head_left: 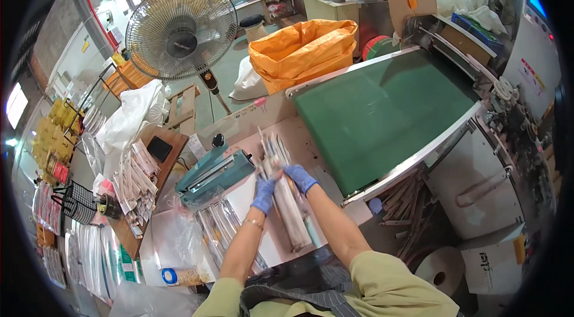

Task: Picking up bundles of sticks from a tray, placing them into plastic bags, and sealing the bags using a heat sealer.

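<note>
A bundle of long, slim whitish packets point(289, 212) lies lengthwise between my hands over the white work table, its far end blurred by motion. My left hand point(264, 192), in a blue-purple glove, grips the bundle's left side. Against the right side presses my right hand point(300, 177), gloved alike, its fingers curled round the upper part. Exactly what the packets contain I cannot make out. Left of my left forearm, more clear-wrapped long packets point(222, 227) lie on the table. A teal bench-top bag sealer point(216, 177) with a black knob stands just beyond them.
A green conveyor belt point(382, 113) slopes up to the right. Beyond the table stand an orange sack point(302, 57) and a fan point(182, 39). At left, a wooden board point(133, 234) carries packets and a black phone point(159, 148). Near me lies a blue tape roll point(170, 276).
</note>
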The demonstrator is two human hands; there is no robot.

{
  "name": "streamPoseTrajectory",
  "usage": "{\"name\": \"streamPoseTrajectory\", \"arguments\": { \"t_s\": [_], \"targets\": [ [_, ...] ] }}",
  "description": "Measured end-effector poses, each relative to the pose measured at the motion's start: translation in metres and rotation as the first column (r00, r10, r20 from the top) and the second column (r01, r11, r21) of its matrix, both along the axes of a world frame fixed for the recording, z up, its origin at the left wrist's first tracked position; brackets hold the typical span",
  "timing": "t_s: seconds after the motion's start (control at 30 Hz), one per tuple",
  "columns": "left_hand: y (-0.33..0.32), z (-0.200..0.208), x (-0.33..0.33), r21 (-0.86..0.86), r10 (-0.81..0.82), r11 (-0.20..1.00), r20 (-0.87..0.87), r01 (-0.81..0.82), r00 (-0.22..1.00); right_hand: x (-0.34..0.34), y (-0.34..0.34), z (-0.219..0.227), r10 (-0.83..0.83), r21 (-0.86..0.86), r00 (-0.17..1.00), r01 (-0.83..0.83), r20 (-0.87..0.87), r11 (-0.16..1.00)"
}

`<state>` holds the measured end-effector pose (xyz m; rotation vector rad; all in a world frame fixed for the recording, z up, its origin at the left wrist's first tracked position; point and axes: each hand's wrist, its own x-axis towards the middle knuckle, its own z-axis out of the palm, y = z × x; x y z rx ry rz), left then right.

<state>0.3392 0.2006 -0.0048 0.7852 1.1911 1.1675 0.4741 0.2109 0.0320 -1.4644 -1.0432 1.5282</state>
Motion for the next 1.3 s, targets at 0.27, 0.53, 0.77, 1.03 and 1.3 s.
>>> {"name": "streamPoseTrajectory", "arguments": {
  "t_s": [0.27,0.53,0.77,1.03,1.3],
  "targets": [
    [-0.244,0.009,-0.014,-0.068,0.054,0.996,0.019,-0.052,0.998,0.017,-0.218,-0.003,0.209,-0.221,0.833,-0.363,-0.513,0.905],
    [-0.191,0.131,-0.055,0.169,-0.135,0.976,-0.019,0.136,0.991,-0.008,-0.144,0.092,0.494,0.595,0.837,-0.278,-0.236,0.754],
    [-0.112,0.092,-0.107,0.466,-0.068,0.550,-0.802,0.693,0.593,-0.014,-0.101,0.114,0.513,0.814,0.858,-0.276,-0.032,0.511],
    [-0.104,0.115,-0.055,0.630,-0.243,0.661,-0.333,0.407,0.911,-0.016,-0.094,0.124,0.546,0.831,0.834,-0.360,0.083,0.424],
    [-0.199,0.139,-0.084,-0.069,-0.336,0.885,0.592,0.461,0.732,-0.069,-0.129,0.124,0.532,0.434,0.789,-0.381,-0.308,0.816]
  ]
}}
